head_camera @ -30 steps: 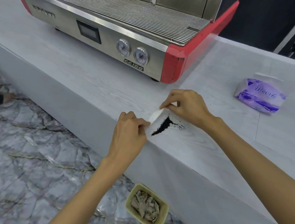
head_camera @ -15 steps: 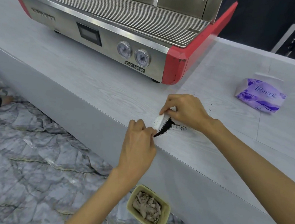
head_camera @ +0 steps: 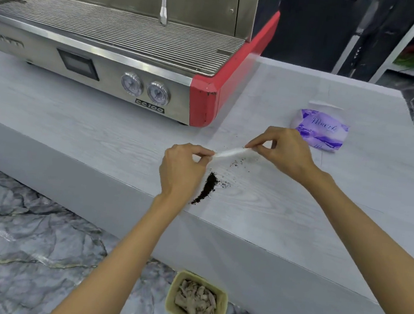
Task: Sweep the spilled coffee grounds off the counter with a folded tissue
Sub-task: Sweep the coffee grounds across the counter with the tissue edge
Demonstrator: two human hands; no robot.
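Note:
A dark ridge of coffee grounds (head_camera: pixel 207 186) lies on the pale grey counter (head_camera: pixel 284 217), close to its front edge, with loose specks scattered behind it. A folded white tissue (head_camera: pixel 229 152) stretches as a narrow strip just beyond the ridge. My left hand (head_camera: pixel 182 169) pinches its left end and my right hand (head_camera: pixel 282 150) pinches its right end. The strip sits behind the specks and apart from the ridge.
A steel and red espresso machine (head_camera: pixel 123 69) stands at the back left of the counter. A purple tissue pack (head_camera: pixel 320 129) lies at the back right. On the floor below the counter edge stands a small yellow-green bin (head_camera: pixel 195 302) with crumpled tissues.
Both hands have lifted the tissue away from the ridge and carried it back, with the right hand moved to the right. The ridge stays near the edge.

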